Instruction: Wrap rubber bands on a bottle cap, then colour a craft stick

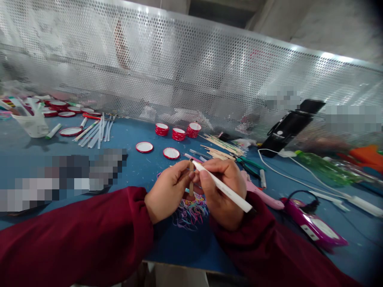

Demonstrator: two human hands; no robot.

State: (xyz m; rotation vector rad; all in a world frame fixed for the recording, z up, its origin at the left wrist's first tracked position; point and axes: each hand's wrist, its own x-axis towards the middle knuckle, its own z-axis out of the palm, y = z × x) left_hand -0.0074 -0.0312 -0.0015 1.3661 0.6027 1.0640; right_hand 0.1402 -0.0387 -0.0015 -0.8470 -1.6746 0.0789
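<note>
Between the fingers of my left hand (167, 191) is a thin, flat wooden stick (191, 181), held upright. My right hand (227, 187) grips a white marker pen (226, 189), its dark tip at the upper end of the stick. Whether the tip touches the wood I cannot tell. Below both hands lies a tangle of colourful threads (190, 213), in pink, purple and turquoise. Just beyond my hands are two round red-rimmed white lids (144, 147), (171, 153) lying flat on the blue table (128, 131).
Red-rimmed lids (178, 134) stand stacked farther back, before a perforated metal screen (149, 59). Glue sticks (97, 133) and a cup of pens (31, 123) are left. Right are wooden sticks (221, 147), a pink glue gun (263, 193), a purple power strip (317, 227) and a green bottle (326, 169).
</note>
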